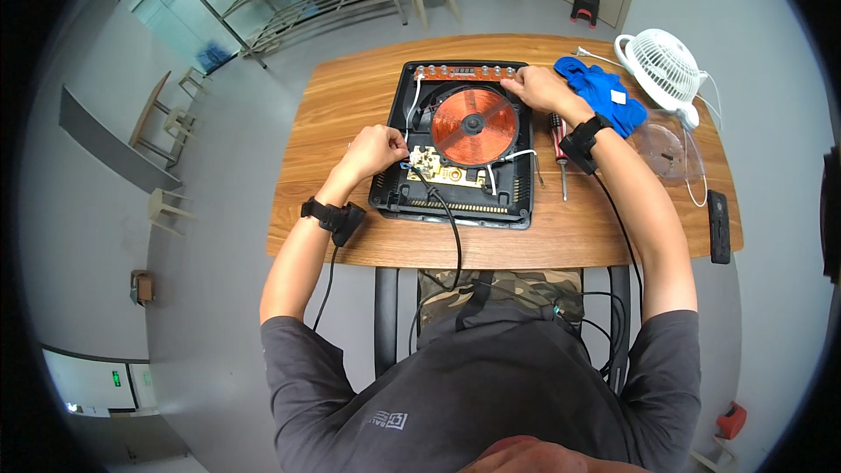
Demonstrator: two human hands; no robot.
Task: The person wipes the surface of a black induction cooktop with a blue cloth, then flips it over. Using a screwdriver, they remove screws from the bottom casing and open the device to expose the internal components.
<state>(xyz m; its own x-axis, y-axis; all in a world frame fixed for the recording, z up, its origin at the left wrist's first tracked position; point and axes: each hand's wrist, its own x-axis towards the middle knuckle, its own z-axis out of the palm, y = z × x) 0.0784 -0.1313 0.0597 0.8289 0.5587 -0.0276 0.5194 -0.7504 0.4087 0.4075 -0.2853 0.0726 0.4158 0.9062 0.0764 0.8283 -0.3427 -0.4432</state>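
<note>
An opened induction cooker base [517, 210] lies on the table in front of me, its black housing showing a round copper coil [454, 127]. Below the coil sits a yellowish circuit board [460, 177], and along the far edge runs an orange control strip [464, 74]. My left hand [378, 151] is closed in a pinch at the board's left end, by a white wire and small connectors; what the fingertips hold is hidden. My right hand [536, 89] grips the housing's far right corner, fingers at the strip's end. A black power cord [454, 223] trails toward my lap.
Right of the cooker lie a red-handled screwdriver [561, 153], a blue cloth [604, 96], a white fan [661, 66] and a clear plastic cover [670, 151]. A dark bar-shaped object [719, 228] rests at the table's right edge. Stools and a metal rack [324, 9] stand beyond.
</note>
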